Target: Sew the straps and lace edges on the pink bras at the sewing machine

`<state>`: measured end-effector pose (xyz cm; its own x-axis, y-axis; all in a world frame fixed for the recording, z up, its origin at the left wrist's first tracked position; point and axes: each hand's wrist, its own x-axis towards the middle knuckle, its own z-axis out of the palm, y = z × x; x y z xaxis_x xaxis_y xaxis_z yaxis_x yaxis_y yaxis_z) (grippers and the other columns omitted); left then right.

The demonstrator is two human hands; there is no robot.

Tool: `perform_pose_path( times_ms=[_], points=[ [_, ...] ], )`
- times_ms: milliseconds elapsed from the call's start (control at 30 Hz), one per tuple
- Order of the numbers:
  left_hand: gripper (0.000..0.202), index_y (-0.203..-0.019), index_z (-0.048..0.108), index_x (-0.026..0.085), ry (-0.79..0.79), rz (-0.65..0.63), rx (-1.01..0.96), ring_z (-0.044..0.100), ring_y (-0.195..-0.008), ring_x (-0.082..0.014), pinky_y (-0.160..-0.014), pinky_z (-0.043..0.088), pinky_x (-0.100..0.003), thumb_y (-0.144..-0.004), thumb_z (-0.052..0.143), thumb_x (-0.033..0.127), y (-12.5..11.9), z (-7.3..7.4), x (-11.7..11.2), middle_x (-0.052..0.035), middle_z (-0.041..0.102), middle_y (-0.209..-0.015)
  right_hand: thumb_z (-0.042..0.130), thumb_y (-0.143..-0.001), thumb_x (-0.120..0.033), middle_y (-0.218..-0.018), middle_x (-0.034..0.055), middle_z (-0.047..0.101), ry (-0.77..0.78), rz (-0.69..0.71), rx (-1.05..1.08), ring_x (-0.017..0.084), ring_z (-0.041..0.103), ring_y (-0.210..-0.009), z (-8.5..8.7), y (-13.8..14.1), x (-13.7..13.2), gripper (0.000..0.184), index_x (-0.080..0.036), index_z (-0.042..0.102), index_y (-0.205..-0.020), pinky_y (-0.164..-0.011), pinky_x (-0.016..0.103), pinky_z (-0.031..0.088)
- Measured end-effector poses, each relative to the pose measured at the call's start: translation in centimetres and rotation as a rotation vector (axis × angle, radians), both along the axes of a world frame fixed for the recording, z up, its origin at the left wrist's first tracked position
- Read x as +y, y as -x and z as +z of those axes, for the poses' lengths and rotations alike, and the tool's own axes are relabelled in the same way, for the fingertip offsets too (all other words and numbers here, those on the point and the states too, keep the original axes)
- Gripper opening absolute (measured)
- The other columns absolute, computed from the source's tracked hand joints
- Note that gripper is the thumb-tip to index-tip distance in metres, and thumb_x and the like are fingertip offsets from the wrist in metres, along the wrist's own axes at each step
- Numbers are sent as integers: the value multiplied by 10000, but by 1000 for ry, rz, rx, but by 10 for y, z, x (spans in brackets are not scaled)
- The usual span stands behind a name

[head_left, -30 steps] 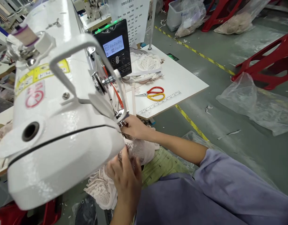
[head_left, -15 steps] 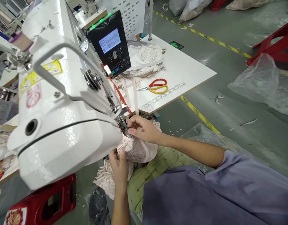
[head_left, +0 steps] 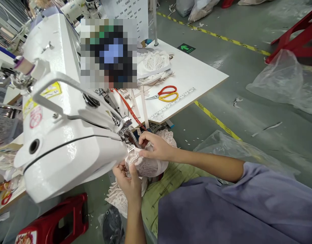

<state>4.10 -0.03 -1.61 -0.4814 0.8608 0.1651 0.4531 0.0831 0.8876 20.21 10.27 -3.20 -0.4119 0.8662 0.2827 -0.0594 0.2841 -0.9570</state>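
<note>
Left hand (head_left: pixel 130 183) pinches lace bra (head_left: pixel 151 166) edge; right hand (head_left: pixel 158 148), previously just off it, now touches it, grip unclear

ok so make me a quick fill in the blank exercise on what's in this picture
The left hand and the right hand are at the lace cloth, near the white sewing ____.
The scissors on the table have one red handle and one ____ handle.
The stool at the bottom left is ____.
The arrow on the floor sign is ____.

Missing words: machine; yellow; red; green
</note>
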Motion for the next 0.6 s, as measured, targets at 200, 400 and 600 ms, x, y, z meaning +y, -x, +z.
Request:
perform_pose_path(
  times_ms=[200,400,600],
  points=[
    [467,-1197,517,151,-32,-11,51,599,-837,-178,-708,504,-274,-913,597,513,-2,4,-1,-96,596,-1003,727,-828,-450,-934,30,578,-3,10,-9,166,551,-803,3,-2,0,339,-188,552,-953,-741,298,459],
    [505,-1255,483,157,0,-21,74,585,-822,-170,-700,504,-272,-914,600,510,1,3,-3,-90,580,-1002,724,-822,-458,-949,32,584,39,12,-40,173,556,-823,7,-2,-1,354,-191,546,-973,-745,296,462],
    [470,-1154,554,186,11,53,-94,617,-833,-191,-713,511,-283,-864,650,544,-5,15,-13,-73,621,-957,692,-838,-481,-866,11,607,125,53,-28,167,549,-735,5,-4,-18,338,-204,562,-980,-635,272,428]
  ],
)
